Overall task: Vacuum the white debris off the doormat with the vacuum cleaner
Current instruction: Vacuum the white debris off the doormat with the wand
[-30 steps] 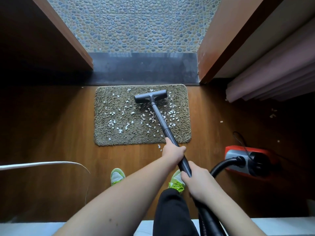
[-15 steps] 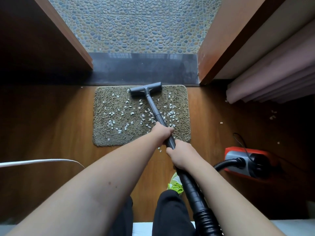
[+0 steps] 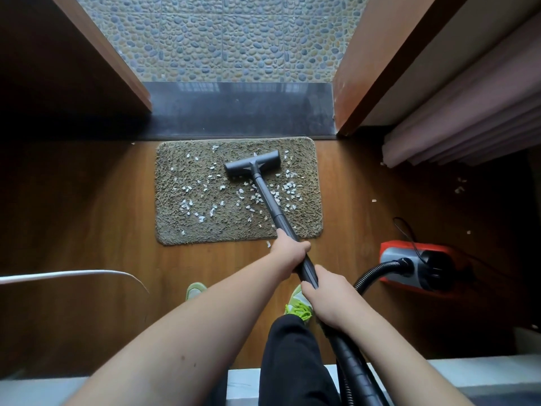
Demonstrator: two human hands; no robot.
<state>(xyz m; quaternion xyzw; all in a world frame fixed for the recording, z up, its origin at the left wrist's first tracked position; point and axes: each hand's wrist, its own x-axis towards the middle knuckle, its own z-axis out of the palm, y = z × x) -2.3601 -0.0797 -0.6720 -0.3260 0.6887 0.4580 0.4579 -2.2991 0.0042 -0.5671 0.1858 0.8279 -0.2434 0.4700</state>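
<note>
While both my left hand (image 3: 289, 253) and right hand (image 3: 328, 297) wrap the wand (image 3: 269, 200), its nozzle (image 3: 253, 165) sits on the doormat (image 3: 175, 212) ahead of them, white debris (image 3: 251, 200) between. Pulling back too fast could drag flakes onto the floor (image 3: 87, 200) by my knuckles.

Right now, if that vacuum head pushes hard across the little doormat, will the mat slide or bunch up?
Likely it could slide: the doormat is small and lies loose on smooth wood floor. Its shaggy pile probably drags on the vacuum head, so bunching seems possible.
</note>
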